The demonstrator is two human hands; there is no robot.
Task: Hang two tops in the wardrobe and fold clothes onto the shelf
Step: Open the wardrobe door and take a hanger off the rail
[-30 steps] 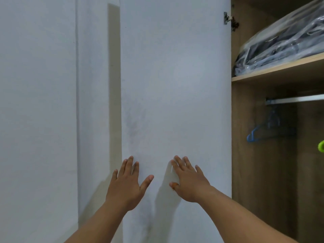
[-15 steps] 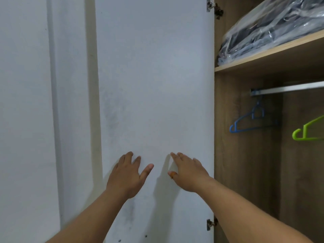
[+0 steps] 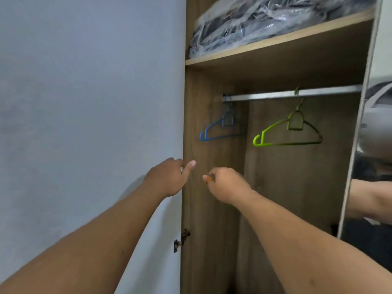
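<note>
Beneath the rail point(image 3: 292, 94), both hands are empty: left hand point(image 3: 167, 177) loosely open, right hand point(image 3: 228, 184) curled; best reach up, unhooking the blue hanger point(image 3: 221, 129) cleanly

plastic-wrapped bundle point(image 3: 265, 22), mirror point(image 3: 375, 145), door hinge point(image 3: 180, 240)

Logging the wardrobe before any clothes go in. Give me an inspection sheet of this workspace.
Surface: wooden shelf on top, bearing a plastic-wrapped bundle.
Job's things: blue hanger and green hanger hang bare on the metal rail; no tops in view.
Clutter: nothing seen.
Grippers: left hand at the edge of the open white door, empty; right hand curled, grip unclear.
Cables: nothing seen.
Surroundings: door hinge low down; mirror on the right.
</note>
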